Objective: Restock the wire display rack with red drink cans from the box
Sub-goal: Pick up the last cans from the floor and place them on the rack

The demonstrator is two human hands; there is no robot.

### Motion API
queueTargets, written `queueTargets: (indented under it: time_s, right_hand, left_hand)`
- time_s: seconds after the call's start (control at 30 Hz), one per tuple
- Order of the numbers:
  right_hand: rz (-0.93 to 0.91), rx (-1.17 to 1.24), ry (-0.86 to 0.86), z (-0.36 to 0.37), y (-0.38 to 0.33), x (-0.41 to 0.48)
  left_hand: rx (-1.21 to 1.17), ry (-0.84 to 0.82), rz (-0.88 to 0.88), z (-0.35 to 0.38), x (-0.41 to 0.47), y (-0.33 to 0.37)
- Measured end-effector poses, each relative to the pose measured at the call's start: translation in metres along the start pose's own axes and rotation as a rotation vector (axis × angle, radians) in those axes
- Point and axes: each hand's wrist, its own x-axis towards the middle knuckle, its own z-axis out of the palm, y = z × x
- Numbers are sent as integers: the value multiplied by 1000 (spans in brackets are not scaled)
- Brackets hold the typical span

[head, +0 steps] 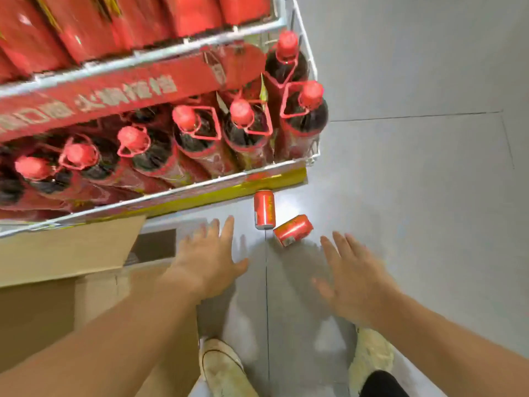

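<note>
Two red drink cans lie on the grey floor in front of the wire display rack (177, 50): one can (264, 209) points toward the rack, the other can (293, 230) lies tilted just right of it. My left hand (210, 255) hovers flat with fingers spread, below and left of the cans. My right hand (353, 275) is also spread and empty, below and right of them. Neither hand touches a can. The cardboard box (65, 250) stands at the left with a flap raised; its inside is hidden.
The rack's lower shelf holds several dark bottles with red caps (243, 121); the upper shelf holds red packs (86, 27). A yellow strip (229, 193) runs along the rack's base. My two white shoes (223, 368) stand on the floor below my hands.
</note>
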Motion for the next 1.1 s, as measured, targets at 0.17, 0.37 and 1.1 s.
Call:
queueTargets:
  time_s: [0.17, 0.37, 1.1]
  right_hand:
    - [43, 133, 27, 82, 12, 86]
    - [238, 586, 4, 124, 3, 154]
    - [367, 1198, 166, 91, -8, 178]
  left_hand:
    - [-106, -30, -9, 47, 106, 15]
    - [-557, -30, -175, 76, 205, 39]
    - [-1384, 34, -224, 93, 194, 25]
